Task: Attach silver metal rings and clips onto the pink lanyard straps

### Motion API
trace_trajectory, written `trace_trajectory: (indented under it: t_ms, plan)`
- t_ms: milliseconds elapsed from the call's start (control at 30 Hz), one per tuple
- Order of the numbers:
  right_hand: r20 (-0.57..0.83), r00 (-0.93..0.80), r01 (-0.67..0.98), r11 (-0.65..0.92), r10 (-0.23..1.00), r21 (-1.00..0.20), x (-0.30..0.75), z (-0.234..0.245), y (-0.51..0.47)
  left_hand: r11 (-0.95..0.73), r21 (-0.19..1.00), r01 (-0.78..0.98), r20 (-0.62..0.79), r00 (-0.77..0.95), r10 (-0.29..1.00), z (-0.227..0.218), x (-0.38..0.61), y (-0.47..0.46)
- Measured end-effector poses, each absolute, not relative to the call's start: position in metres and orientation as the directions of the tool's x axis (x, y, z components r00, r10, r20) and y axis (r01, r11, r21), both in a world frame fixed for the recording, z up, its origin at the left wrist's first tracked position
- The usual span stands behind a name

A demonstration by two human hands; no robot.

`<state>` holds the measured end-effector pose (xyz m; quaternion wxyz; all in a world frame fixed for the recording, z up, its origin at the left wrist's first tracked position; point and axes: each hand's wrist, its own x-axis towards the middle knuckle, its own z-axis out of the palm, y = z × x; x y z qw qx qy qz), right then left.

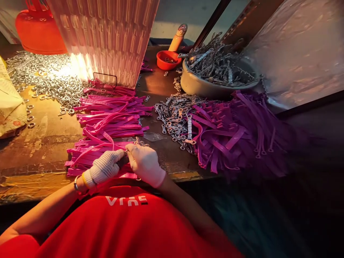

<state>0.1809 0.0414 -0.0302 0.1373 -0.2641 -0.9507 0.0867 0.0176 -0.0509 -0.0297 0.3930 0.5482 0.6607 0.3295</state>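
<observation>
My left hand (104, 166), in a dotted white knit glove, is closed with its fingertips near those of my right hand. Between the two hands a small dark thing (123, 161) shows, too covered to name. My right hand (145, 164), in a plain white glove, pinches at the end of a pink strap (109, 137) that curves up from the pile. Beyond its knuckles some chain links (141, 142) stick out. Under and around both hands lie flat bundles of pink straps (107, 111) in several rows.
Loose metal rings (53, 80) are heaped at the left by a ribbed clear panel (107, 39). On the right, a tub (201, 87) overflows with chains, beside purple straps (228, 139) and metal links (174, 120). A small red bowl (163, 63) and an orange bag (40, 32) stand behind.
</observation>
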Motion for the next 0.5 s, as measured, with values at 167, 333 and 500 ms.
trace_trajectory:
  t_ms: [167,333,500]
  plan:
    - [-0.038,-0.858,0.488,0.791,0.512,-0.370,0.182,-0.009,0.040,0.147,0.878,0.456,-0.068,-0.185,0.980,-0.037,0.013,-0.060]
    - [-0.212,-0.835,0.547,0.803,0.507,-0.235,0.179,-0.007,0.038,0.138,0.828,0.543,-0.059,-0.161,0.985,-0.038,0.019,-0.067]
    - [-0.186,-0.905,0.405,0.908,0.382,-0.109,0.179,-0.023,0.035,0.148,0.814,0.562,-0.134,-0.067,0.989,-0.028,0.022,-0.066]
